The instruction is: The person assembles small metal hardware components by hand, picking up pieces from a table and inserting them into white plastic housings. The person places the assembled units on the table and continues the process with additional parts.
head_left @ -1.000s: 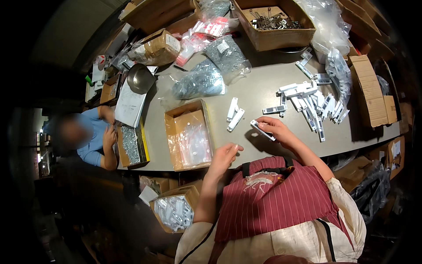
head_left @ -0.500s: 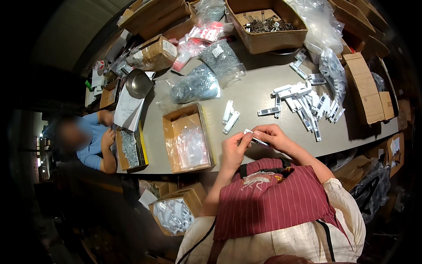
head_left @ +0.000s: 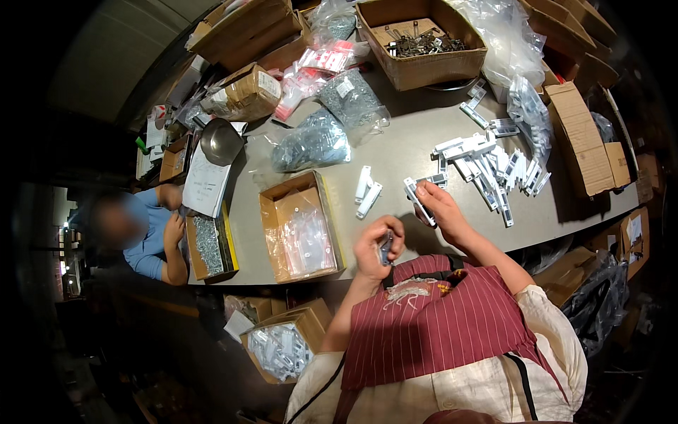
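Note:
My right hand [head_left: 445, 210] pinches a white, narrow plastic housing [head_left: 417, 201] with a dark slot, tilted just above the table's near edge. Apart from it, my left hand [head_left: 374, 244] is curled around a small dark, shiny part [head_left: 386, 249] whose kind I cannot make out; the fingers cover most of it. Two similar white housings [head_left: 369, 201] lie on the table beyond my left hand. To the right spreads a loose pile of white housings [head_left: 486, 164], and one with a dark face lies just beyond my right fingers.
Left of my hands stands an open carton [head_left: 337, 244] of clear plastic bags. A carton [head_left: 438, 76] of metal parts sits at the back, near bags of small hardware [head_left: 311, 146]. Below the table edge is a box of white pieces [head_left: 281, 350]. A person in blue [head_left: 148, 230] works at left.
My hands have come apart. The right has lifted the white housing slightly away, and the left has drawn back toward me, curled around the small dark part.

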Demonstrator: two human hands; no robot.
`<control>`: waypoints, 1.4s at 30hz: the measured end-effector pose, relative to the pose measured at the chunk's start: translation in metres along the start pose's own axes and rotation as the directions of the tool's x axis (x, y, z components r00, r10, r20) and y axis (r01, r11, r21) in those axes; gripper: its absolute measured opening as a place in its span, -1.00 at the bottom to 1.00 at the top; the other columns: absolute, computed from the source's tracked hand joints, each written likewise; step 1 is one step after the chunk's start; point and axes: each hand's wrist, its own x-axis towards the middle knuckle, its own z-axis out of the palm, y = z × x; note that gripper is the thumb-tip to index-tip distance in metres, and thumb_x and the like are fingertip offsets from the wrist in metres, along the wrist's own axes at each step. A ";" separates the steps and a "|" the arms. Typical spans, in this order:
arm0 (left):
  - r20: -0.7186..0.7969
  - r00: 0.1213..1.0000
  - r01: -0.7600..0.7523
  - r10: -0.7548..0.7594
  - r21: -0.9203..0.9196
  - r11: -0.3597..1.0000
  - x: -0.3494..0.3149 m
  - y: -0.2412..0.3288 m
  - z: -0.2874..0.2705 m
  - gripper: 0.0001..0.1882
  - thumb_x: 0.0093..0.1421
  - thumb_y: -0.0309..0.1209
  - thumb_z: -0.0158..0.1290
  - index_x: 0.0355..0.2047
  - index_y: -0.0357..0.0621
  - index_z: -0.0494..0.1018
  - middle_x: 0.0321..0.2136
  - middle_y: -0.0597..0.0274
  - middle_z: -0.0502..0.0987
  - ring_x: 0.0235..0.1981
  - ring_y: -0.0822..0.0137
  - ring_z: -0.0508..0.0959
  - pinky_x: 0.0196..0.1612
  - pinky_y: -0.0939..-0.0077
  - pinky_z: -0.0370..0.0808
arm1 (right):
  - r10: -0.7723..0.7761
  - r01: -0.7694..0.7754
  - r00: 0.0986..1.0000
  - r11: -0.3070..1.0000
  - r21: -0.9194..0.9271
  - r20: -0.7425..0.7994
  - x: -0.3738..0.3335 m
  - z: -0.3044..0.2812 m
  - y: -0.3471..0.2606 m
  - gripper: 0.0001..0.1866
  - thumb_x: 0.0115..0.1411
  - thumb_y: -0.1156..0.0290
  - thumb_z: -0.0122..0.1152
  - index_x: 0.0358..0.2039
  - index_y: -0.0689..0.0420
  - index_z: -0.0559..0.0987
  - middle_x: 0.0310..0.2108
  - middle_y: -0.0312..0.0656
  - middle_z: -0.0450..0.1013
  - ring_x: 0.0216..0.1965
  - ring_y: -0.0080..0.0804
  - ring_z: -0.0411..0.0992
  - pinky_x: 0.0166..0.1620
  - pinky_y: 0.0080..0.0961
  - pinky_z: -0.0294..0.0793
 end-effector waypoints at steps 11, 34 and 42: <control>-0.011 0.998 0.057 -0.057 0.389 0.920 0.007 -0.019 0.011 -0.65 0.36 -0.17 0.15 -0.45 -0.18 0.46 -0.66 0.42 0.38 -0.73 0.63 0.22 -0.66 0.68 0.07 | -0.101 0.129 0.987 0.962 -0.241 0.124 0.010 -0.006 0.033 -0.64 0.40 0.10 0.11 -0.26 0.18 0.55 -0.55 -0.31 0.46 -0.57 -0.66 0.35 -0.50 -0.60 0.30; -0.184 0.889 0.309 0.419 0.916 -0.255 0.047 0.002 -0.054 -0.70 0.43 -0.21 -0.13 -0.11 -0.21 0.39 -0.37 -0.26 0.61 -0.30 -0.22 0.64 -0.28 -0.14 0.48 | 0.091 -0.039 0.974 0.969 0.245 -0.205 0.025 -0.037 0.020 -0.54 0.46 0.11 -0.03 0.15 0.22 0.39 -0.18 -0.14 0.54 -0.37 -0.54 0.47 -0.28 -0.58 0.48; -0.143 0.950 0.035 0.277 0.932 0.361 0.046 -0.023 -0.088 -0.62 0.43 -0.15 -0.07 -0.32 -0.24 0.48 -0.63 0.19 0.49 -0.64 0.31 0.46 -0.55 0.34 0.33 | 0.182 -0.180 0.983 0.982 -0.048 0.029 0.022 -0.011 0.045 -0.68 0.38 0.29 0.14 0.04 0.21 0.47 -0.30 -0.30 0.46 -0.38 -0.61 0.34 -0.28 -0.64 0.36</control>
